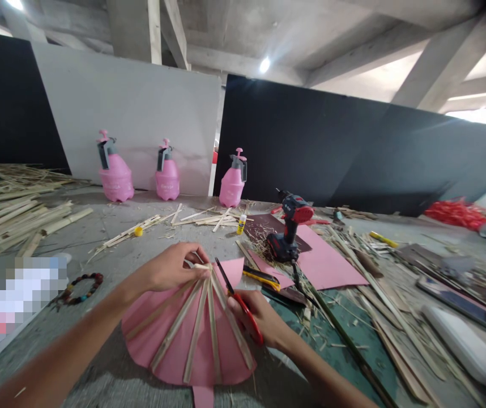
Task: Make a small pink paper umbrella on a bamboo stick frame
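A pink paper fan shape [227,345] with a scalloped edge lies in front of me. Several flat bamboo strips [197,317] spread across it from one narrow top point. My left hand [170,266] pinches the paper and strips at that point, thumb and fingers closed. In my right hand [262,314] is a pair of scissors with red handles [249,317]. Their dark blades point up and away, beside the pink paper flap [232,269] right of the strips' meeting point. Whether the blades touch the paper, I cannot tell. A pink tab [203,396] extends from the near edge.
A cordless drill [291,224], a yellow utility knife [264,277], a glue stick [241,224] and pink sheets [328,260] lie beyond my right hand. Bamboo strips [26,224] are piled left, near a bead bracelet [84,286]. Several pink spray bottles [116,178] stand behind.
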`<move>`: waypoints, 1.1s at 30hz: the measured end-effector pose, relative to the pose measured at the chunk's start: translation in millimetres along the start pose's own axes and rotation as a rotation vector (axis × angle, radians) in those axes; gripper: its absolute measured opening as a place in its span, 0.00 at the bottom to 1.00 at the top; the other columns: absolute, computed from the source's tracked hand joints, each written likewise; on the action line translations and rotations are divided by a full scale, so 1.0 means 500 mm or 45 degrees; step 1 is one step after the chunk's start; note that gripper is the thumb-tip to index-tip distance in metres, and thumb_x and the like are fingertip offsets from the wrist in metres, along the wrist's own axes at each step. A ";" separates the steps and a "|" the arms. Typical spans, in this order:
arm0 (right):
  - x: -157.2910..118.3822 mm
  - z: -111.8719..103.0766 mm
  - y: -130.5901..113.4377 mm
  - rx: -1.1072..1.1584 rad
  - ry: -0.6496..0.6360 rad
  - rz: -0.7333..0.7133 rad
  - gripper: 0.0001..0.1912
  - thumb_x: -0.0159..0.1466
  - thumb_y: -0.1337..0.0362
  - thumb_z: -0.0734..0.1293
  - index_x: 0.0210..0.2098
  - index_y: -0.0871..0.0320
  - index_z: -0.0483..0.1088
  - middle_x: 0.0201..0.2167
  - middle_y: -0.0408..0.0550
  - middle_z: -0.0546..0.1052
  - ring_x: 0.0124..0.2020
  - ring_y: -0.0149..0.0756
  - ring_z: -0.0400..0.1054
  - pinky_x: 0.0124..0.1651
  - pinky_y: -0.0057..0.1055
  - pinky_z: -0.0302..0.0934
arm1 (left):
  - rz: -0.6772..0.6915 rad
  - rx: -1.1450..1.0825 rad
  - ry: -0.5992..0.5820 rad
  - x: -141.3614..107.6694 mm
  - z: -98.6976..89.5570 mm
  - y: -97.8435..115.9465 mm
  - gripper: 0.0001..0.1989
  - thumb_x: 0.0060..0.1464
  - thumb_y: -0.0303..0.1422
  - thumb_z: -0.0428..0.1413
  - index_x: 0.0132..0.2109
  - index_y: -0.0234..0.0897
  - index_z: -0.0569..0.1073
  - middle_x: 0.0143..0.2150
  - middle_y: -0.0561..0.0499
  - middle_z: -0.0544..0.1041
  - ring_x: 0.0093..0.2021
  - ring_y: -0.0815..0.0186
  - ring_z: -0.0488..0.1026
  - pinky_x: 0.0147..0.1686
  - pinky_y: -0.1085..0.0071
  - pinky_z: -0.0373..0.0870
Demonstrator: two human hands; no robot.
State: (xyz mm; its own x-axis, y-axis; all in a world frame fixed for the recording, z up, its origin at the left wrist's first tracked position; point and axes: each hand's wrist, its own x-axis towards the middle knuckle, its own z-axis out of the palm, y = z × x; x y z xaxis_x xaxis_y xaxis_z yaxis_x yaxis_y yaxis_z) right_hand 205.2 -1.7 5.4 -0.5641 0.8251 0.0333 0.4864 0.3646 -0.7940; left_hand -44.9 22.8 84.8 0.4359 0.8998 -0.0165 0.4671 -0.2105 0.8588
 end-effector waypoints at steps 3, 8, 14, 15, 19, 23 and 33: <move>0.000 -0.006 -0.006 -0.002 -0.011 0.007 0.29 0.69 0.39 0.56 0.25 0.57 0.56 0.23 0.38 0.55 0.26 0.30 0.49 0.28 0.28 0.42 | 0.004 0.000 -0.012 0.000 0.006 -0.003 0.14 0.55 0.39 0.62 0.44 0.34 0.75 0.44 0.43 0.82 0.46 0.56 0.78 0.47 0.62 0.72; 0.000 -0.013 -0.010 -0.028 -0.026 0.019 0.31 0.67 0.38 0.59 0.22 0.57 0.54 0.22 0.38 0.53 0.25 0.29 0.47 0.27 0.29 0.39 | -0.006 -0.002 0.009 -0.001 -0.001 0.001 0.14 0.56 0.39 0.62 0.44 0.34 0.74 0.45 0.44 0.82 0.46 0.57 0.78 0.47 0.63 0.72; -0.002 -0.020 -0.014 -0.037 -0.100 0.044 0.32 0.66 0.36 0.59 0.22 0.57 0.53 0.22 0.37 0.52 0.25 0.29 0.47 0.26 0.29 0.39 | -0.013 0.009 0.013 -0.006 -0.013 0.006 0.15 0.57 0.41 0.61 0.44 0.35 0.74 0.44 0.44 0.81 0.46 0.57 0.79 0.47 0.62 0.72; -0.003 -0.020 -0.014 -0.037 -0.101 0.046 0.32 0.66 0.36 0.59 0.22 0.57 0.53 0.22 0.37 0.52 0.25 0.29 0.47 0.26 0.29 0.39 | -0.016 0.005 0.008 -0.006 -0.013 0.007 0.14 0.57 0.41 0.61 0.44 0.35 0.74 0.44 0.44 0.81 0.45 0.57 0.79 0.46 0.63 0.72; -0.001 -0.020 -0.008 -0.040 -0.110 0.029 0.31 0.67 0.37 0.59 0.23 0.57 0.54 0.22 0.37 0.52 0.25 0.29 0.47 0.26 0.29 0.39 | -0.038 -0.011 -0.018 -0.008 -0.009 0.012 0.13 0.56 0.39 0.61 0.44 0.35 0.74 0.42 0.45 0.82 0.43 0.58 0.79 0.40 0.66 0.73; 0.001 -0.018 -0.003 -0.041 -0.108 0.007 0.31 0.67 0.37 0.59 0.23 0.57 0.54 0.23 0.37 0.52 0.26 0.29 0.47 0.27 0.29 0.39 | -0.040 -0.029 -0.040 -0.009 -0.009 0.013 0.13 0.56 0.39 0.61 0.44 0.35 0.74 0.42 0.45 0.82 0.42 0.58 0.79 0.38 0.67 0.73; -0.002 -0.021 -0.004 -0.167 -0.085 -0.020 0.29 0.68 0.41 0.60 0.23 0.58 0.55 0.22 0.37 0.55 0.26 0.29 0.49 0.27 0.29 0.40 | 0.038 -0.031 -0.080 -0.009 -0.013 0.005 0.15 0.57 0.41 0.61 0.44 0.35 0.73 0.43 0.46 0.81 0.43 0.58 0.79 0.43 0.66 0.73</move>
State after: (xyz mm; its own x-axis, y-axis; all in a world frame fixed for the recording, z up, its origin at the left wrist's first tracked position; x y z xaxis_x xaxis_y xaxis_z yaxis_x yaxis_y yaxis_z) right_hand 211.7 1.5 13.1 -0.6136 0.7896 0.0012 0.5576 0.4344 -0.7073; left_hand -50.8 20.7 90.6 0.4971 0.8674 -0.0221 0.4348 -0.2270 0.8715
